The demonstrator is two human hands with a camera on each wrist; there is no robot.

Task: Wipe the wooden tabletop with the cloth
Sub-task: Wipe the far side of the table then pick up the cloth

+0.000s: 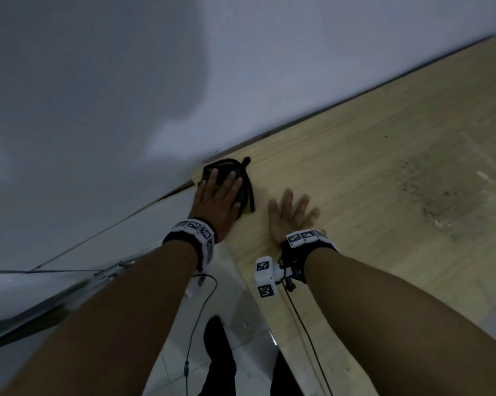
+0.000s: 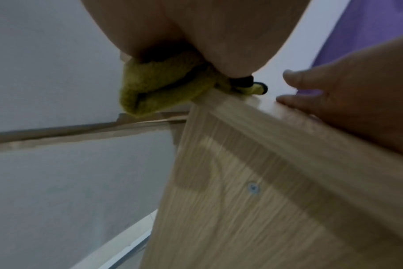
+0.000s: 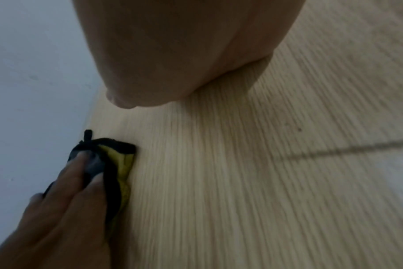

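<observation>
A yellow-green cloth with black edging [image 1: 242, 195] lies at the far left corner of the pale wooden tabletop [image 1: 383, 172]. My left hand [image 1: 216, 198] presses flat on it with straight fingers. From the left wrist view the cloth [image 2: 159, 85] bulges over the table's corner under my palm. The right wrist view shows the cloth [image 3: 117, 163] beneath the fingers [image 3: 78, 167] of my left hand. Just to the right, my right hand [image 1: 292, 215] rests flat on the bare wood with fingers spread, holding nothing.
A grey wall [image 1: 126, 81] runs along the tabletop's far edge. Dark specks and dusty smears [image 1: 429, 184] mark the wood to the right. The table's left edge drops to a tiled floor [image 1: 241, 324], where cables hang from my wrists.
</observation>
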